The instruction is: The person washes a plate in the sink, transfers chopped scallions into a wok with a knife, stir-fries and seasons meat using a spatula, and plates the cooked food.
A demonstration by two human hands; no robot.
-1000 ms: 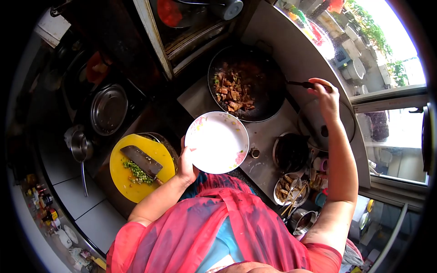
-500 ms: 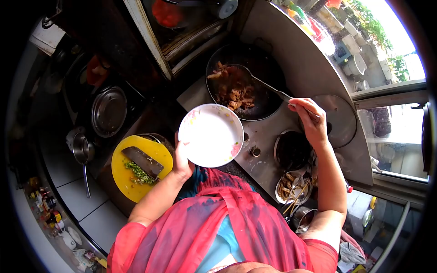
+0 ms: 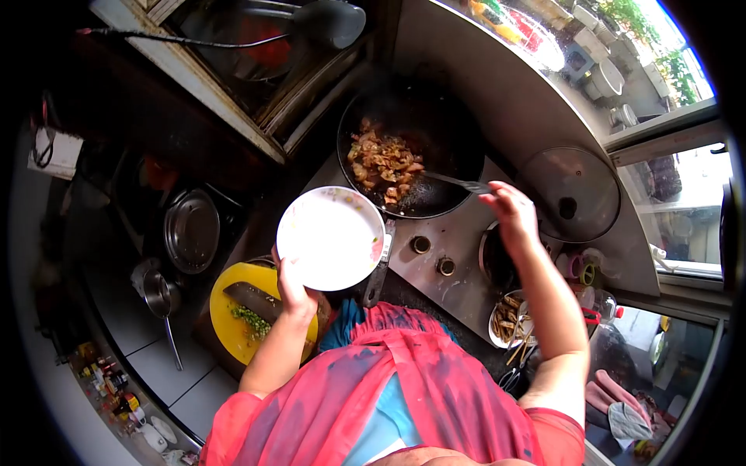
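Observation:
My left hand (image 3: 294,285) grips the edge of a white plate (image 3: 326,237) with a floral rim, tilted toward me with nothing on it. My right hand (image 3: 511,211) is closed around the handle of a metal spatula (image 3: 454,182). The spatula reaches into a black wok (image 3: 454,140), its head hidden at the food's right edge. Browned meat pieces (image 3: 382,161) lie together in the left half of the wok. The plate is in front of the wok, next to the wok's handle (image 3: 378,272).
On my left, a yellow cutting board (image 3: 225,330) carries a cleaver (image 3: 255,300) and chopped greens (image 3: 250,319). A glass lid (image 3: 571,194) leans against the right panel. Near my right arm stands a bowl of fried pieces (image 3: 509,320) with chopsticks.
The spatula has come from the far side of the food to its right edge. The meat is more gathered. The plate has shifted left, uncovering the wok's handle, and the view has turned slightly.

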